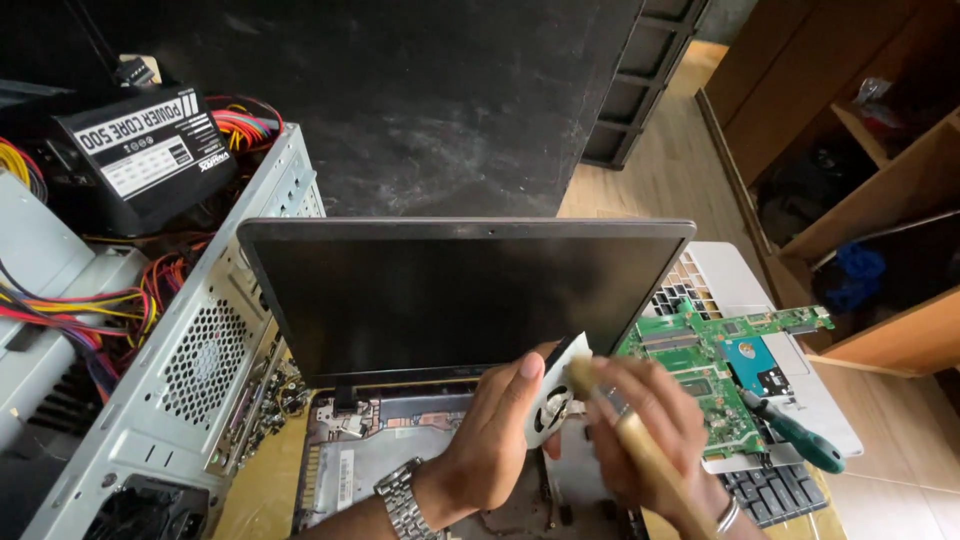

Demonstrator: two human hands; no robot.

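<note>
My left hand (495, 425), with a metal watch at the wrist, holds a small laptop cooling fan (556, 400) in a white and black housing over an opened laptop base (400, 455). My right hand (645, 425) grips a wooden-handled brush (640, 450) whose head rests against the fan. The laptop's dark screen (450, 295) stands upright just behind both hands. The brush's bristles are hidden by my fingers.
A green circuit board (700, 365) and a green-handled screwdriver (800, 435) lie on a white laptop part (740, 290) to the right. An open desktop case (200, 360) with coloured wires and a black power supply (150, 150) stands left. Wooden shelves (880, 230) are at right.
</note>
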